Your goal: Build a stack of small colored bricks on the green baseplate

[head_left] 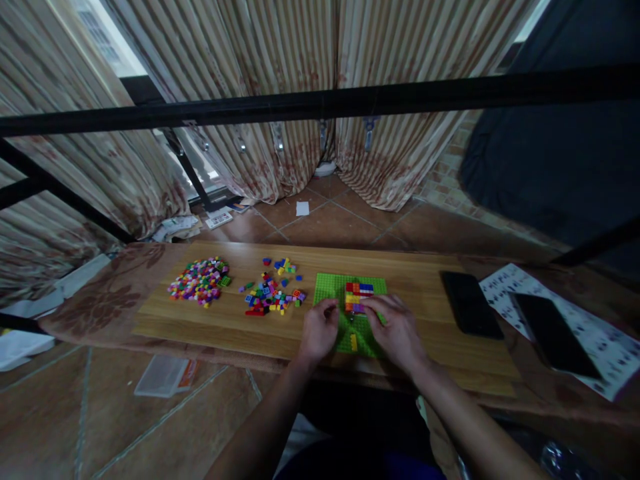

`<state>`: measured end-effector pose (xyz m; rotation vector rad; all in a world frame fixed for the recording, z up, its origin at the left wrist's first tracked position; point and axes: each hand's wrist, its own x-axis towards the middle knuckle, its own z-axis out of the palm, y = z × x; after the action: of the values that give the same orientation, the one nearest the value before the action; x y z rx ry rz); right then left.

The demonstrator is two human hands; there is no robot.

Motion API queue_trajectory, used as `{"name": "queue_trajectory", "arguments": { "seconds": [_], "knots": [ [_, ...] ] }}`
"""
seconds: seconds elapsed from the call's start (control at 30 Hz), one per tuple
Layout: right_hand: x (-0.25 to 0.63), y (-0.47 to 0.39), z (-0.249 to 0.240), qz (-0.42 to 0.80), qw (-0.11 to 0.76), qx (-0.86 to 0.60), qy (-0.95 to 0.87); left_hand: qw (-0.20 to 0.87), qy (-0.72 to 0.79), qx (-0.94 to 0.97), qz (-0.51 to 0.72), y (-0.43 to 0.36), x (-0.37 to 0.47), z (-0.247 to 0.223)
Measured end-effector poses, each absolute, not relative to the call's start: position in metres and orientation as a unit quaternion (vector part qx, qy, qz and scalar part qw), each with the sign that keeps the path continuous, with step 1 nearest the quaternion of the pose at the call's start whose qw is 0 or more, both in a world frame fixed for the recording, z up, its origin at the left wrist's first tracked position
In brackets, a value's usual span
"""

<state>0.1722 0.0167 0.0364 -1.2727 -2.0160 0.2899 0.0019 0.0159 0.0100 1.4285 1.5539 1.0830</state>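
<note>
On the wooden board lies a green baseplate (325, 285) with a small build of toy bricks (353, 299) in red, orange, yellow, blue and purple. My right hand (397, 331) reaches in from the right, its fingertips closed at the right edge of the build. Just left of the build, my left hand (321, 329) hovers over the plate's left side. Its fingers are curled together, and whatever may be between them is too small to make out. A single yellow brick (354, 343) sits on the plate's near part, between both hands.
Left of the plate are loose mixed bricks (270, 292) and a larger heap of small bricks (200, 281). A black phone (470, 303) lies on the board's right end. Beyond it, a dark tablet-like device (555, 333) rests on a printed sheet (510, 287). A black rail (300, 107) crosses ahead.
</note>
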Motion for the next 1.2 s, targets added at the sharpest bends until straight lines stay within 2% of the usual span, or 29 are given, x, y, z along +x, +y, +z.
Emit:
{"name": "queue_trajectory", "arguments": {
  "seconds": [0.1,0.27,0.37,0.6,0.87,1.0,1.2],
  "knots": [
    [0.169,-0.009,0.029,0.129,0.328,-0.517,-0.78,0.376,0.615,0.554,0.417,0.003,-0.008,0.007],
    [0.153,-0.036,0.012,0.054,0.199,-0.593,-0.778,0.378,0.624,0.55,0.406,-0.012,-0.014,0.01],
    [0.146,-0.037,0.007,0.044,0.181,-0.61,-0.77,0.38,0.627,0.55,0.4,-0.014,-0.014,0.014],
    [0.15,-0.033,0.005,0.117,0.21,-0.587,-0.774,0.392,0.603,0.581,0.38,-0.019,-0.013,0.016],
    [0.152,-0.032,0.016,0.301,0.321,-0.563,-0.699,0.515,0.534,0.532,0.408,-0.02,-0.003,0.018],
    [0.155,-0.022,0.018,0.274,0.361,-0.573,-0.683,0.54,0.541,0.482,0.429,-0.005,0.003,0.021],
    [0.162,0.007,0.028,0.127,0.368,-0.547,-0.741,0.5,0.561,0.479,0.455,0.025,0.013,0.025]
  ]
}}
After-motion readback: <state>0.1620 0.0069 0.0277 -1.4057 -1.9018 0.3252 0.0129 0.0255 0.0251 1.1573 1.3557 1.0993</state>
